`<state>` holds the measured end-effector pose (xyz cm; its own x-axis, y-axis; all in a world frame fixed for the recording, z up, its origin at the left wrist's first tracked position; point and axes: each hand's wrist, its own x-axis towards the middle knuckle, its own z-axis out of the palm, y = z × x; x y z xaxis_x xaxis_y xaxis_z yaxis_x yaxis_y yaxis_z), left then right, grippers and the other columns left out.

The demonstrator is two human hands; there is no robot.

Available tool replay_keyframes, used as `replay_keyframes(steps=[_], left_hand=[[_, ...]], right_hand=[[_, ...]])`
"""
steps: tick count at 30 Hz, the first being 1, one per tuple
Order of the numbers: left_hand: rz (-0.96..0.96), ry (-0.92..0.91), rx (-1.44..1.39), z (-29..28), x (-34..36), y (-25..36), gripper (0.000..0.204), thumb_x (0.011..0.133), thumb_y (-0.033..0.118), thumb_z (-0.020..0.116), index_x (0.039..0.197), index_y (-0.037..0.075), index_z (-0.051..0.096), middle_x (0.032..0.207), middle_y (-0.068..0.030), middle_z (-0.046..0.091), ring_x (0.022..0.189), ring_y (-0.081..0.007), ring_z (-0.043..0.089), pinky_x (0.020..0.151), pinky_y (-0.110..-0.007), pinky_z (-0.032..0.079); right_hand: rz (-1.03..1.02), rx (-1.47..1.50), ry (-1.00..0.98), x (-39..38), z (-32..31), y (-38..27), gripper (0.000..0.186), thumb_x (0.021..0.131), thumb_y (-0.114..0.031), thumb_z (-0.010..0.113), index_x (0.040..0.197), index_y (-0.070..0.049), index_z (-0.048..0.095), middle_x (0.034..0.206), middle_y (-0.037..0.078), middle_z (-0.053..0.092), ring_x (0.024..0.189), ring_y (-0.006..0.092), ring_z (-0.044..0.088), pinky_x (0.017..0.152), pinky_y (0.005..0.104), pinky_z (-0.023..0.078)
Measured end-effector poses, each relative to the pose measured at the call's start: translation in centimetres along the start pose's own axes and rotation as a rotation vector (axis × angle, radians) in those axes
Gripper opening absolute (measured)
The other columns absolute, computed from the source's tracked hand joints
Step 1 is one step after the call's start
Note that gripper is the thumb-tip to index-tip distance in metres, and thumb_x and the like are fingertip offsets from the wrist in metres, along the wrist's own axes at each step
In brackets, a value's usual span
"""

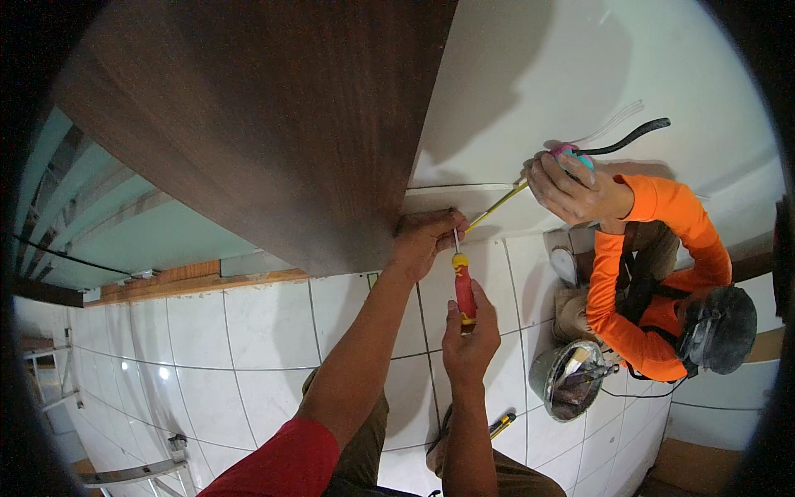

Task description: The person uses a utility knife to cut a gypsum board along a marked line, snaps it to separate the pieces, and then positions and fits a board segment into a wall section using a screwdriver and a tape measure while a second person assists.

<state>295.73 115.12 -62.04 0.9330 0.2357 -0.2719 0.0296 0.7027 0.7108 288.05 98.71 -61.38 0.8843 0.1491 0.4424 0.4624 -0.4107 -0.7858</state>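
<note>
My left hand [424, 242] is closed at the lower corner of the dark brown wooden panel [273, 124], its fingertips pinching the end of a yellow tape measure blade [499, 203]. From there the blade stretches up and right to a co-worker's hand [571, 189], which grips the pink and teal tape measure case [573, 155] with a black strap. In my right hand [470, 344] is a red and yellow screwdriver [464, 290], wrapped by the fingers at its handle. Its shaft points up, with the tip beside my left fingertips.
At the right crouches a co-worker in orange sleeves [675, 207] and a dark cap. A bucket [542, 369] holding a brush and tools stands close by. A yellow and black tool [502, 425] lies near my legs. A metal ladder [137, 472] is at lower left.
</note>
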Motion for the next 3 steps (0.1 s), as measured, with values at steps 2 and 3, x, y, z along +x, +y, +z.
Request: replay_keyframes(steps=[2,3], left_hand=[[0.037,-0.044,-0.007,0.0,0.0,-0.2,0.017,0.098,0.017,0.072,0.098,0.000,0.073,0.093,-0.0070,0.071,0.085,-0.0168,0.066,0.085,-0.032,0.058],[0.039,-0.044,-0.009,0.0,0.1,-0.2,0.017,0.098,0.017,0.072,0.098,0.000,0.073,0.093,-0.0070,0.071,0.085,-0.0168,0.066,0.085,-0.032,0.058]], right_hand=[[0.150,-0.059,0.015,-1.3,0.0,-0.9,0.047,0.108,-0.038,0.056,0.142,-0.006,0.056,0.088,0.009,0.069,0.052,0.0118,0.053,0.047,0.0243,0.046],[0.502,0.272,-0.087,-2.0,-0.3,-0.9,0.049,0.108,-0.040,0.055,0.145,-0.007,0.055,0.091,0.009,0.070,0.053,0.0145,0.056,0.050,0.0252,0.048]])
